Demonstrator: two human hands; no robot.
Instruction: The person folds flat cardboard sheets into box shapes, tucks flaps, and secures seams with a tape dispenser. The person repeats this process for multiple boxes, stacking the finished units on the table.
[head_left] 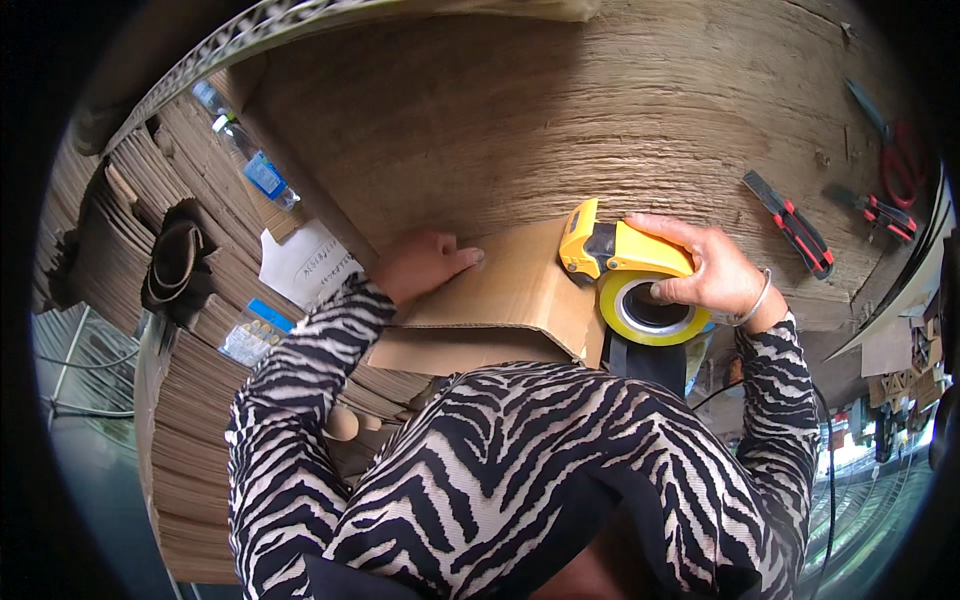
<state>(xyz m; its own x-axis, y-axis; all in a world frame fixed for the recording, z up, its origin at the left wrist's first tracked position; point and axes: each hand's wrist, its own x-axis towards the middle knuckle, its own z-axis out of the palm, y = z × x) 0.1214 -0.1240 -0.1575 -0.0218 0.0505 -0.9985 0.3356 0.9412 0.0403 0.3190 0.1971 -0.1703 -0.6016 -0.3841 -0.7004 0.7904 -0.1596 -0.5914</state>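
Note:
A brown cardboard box (500, 275) lies in front of me, with a flap standing open on its near side. At its left end my left hand (425, 265) is closed over the edge, thumb pressed on the top panel; its other fingers are mostly hidden. My right hand (715, 268) grips a yellow tape dispenser (645, 250) with its fingers wrapped around the handle. The dispenser's head meets the right end of the box. A large roll of yellowish tape (617, 315) sits in the dispenser, just below my palm.
On the wooden table (450, 120), two red-and-black utility knives (800, 235) and red-handled scissors (900, 165) lie to the right. Stacked cardboard sheets (185, 450) fill the left side, with a plastic bottle (262, 172) and a white paper (305, 262) on them.

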